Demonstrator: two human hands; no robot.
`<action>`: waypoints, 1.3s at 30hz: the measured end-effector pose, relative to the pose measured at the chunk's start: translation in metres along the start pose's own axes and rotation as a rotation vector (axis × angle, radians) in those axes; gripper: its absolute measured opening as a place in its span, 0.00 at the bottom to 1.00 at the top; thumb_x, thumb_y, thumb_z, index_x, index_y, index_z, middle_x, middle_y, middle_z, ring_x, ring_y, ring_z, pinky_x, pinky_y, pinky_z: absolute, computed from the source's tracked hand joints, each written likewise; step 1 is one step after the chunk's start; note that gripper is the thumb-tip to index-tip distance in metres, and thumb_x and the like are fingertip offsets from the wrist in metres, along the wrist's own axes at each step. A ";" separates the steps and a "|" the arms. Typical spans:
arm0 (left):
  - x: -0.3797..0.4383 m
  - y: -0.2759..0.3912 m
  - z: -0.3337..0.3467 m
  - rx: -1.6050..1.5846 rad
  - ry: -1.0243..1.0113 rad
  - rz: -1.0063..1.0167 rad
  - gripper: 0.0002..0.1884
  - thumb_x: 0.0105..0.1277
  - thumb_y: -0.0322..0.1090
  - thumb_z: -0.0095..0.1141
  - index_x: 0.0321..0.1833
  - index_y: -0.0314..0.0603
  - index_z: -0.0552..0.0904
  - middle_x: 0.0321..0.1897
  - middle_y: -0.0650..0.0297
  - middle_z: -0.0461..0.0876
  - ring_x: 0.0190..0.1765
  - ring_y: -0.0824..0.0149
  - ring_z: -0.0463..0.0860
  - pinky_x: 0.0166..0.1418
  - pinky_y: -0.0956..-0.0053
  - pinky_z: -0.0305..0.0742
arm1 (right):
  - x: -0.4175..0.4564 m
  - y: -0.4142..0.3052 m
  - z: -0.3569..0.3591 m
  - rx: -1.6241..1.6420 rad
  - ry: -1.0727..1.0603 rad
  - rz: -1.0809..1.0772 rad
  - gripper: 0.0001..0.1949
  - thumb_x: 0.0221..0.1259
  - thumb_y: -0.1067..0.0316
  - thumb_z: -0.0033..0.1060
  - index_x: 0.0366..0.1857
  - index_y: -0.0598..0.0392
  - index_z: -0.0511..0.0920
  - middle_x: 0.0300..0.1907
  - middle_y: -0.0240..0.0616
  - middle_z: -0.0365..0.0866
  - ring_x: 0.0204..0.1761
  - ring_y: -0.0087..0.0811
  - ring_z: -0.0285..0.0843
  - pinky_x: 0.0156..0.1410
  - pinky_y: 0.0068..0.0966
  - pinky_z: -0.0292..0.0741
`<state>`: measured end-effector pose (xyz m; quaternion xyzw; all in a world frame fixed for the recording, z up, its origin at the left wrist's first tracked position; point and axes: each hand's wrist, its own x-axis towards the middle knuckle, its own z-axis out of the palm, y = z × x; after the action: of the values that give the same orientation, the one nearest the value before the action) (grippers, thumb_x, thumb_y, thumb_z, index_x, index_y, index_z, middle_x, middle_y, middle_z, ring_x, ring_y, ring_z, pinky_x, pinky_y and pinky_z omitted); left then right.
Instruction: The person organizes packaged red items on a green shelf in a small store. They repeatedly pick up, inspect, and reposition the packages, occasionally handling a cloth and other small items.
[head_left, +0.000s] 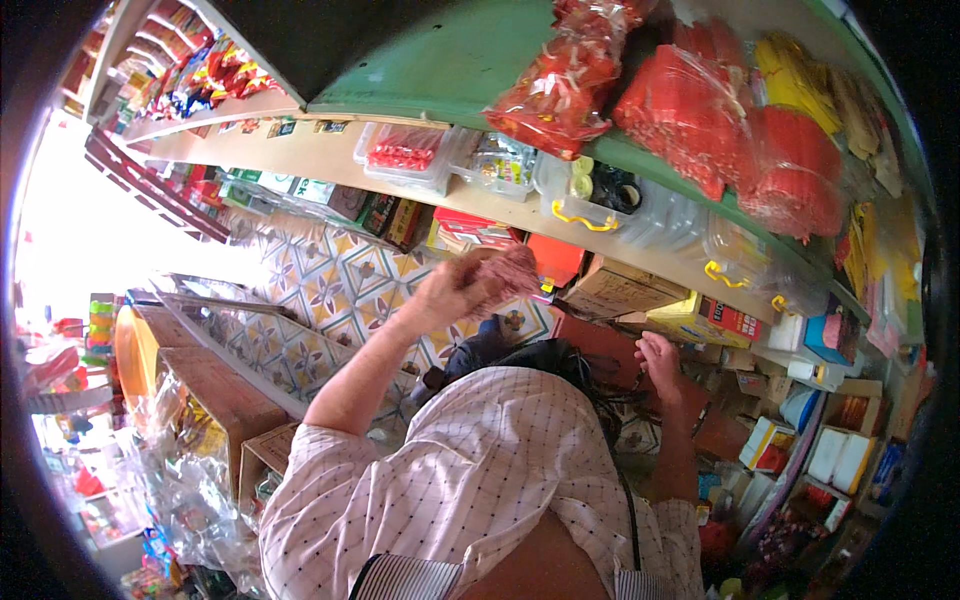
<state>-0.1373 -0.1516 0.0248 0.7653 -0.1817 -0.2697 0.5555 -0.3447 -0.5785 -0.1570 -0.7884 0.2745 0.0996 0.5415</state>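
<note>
My left hand (450, 289) grips a bunched, dull-red cloth (506, 279) in front of my body, over the patterned floor tiles (367, 270). Just beyond the cloth are a red box (555, 259) and a brown cardboard box (622, 286) below a long shelf (487, 214). To the right, my right hand (661, 364) hangs in the air with its fingers loosely parted and nothing in them. A yellow carton (682, 319) with a red label lies close beyond it.
On the shelf stand clear plastic boxes with yellow handles (585, 217). A green shelf (420, 67) above carries bags of red goods (682, 112). Cardboard boxes (217, 397) and crumpled clear plastic (195, 487) crowd my left. Small cartons (765, 442) fill the right side.
</note>
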 end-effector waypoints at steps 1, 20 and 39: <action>0.004 -0.003 0.005 -0.056 -0.062 -0.032 0.23 0.79 0.39 0.60 0.71 0.35 0.78 0.48 0.64 0.89 0.45 0.73 0.84 0.50 0.72 0.83 | 0.007 -0.006 0.007 -0.021 -0.005 -0.027 0.20 0.82 0.62 0.61 0.69 0.63 0.78 0.53 0.39 0.89 0.45 0.26 0.88 0.47 0.24 0.82; -0.009 -0.122 -0.230 -0.023 0.398 -0.252 0.15 0.76 0.37 0.63 0.61 0.40 0.87 0.37 0.70 0.90 0.34 0.79 0.80 0.40 0.77 0.79 | -0.004 -0.266 0.228 -0.032 -0.244 -0.425 0.23 0.74 0.68 0.70 0.69 0.61 0.78 0.54 0.43 0.88 0.49 0.31 0.88 0.55 0.28 0.84; 0.025 -0.142 -0.240 0.148 0.753 0.168 0.20 0.76 0.30 0.63 0.69 0.36 0.80 0.50 0.54 0.90 0.47 0.66 0.89 0.48 0.69 0.86 | -0.014 -0.522 0.057 -0.226 0.663 -0.855 0.32 0.74 0.60 0.70 0.77 0.62 0.72 0.69 0.55 0.81 0.68 0.43 0.82 0.69 0.39 0.81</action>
<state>0.0271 0.0597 -0.0578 0.8311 -0.0462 0.0902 0.5467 -0.0663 -0.3847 0.2442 -0.8720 0.0733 -0.3540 0.3300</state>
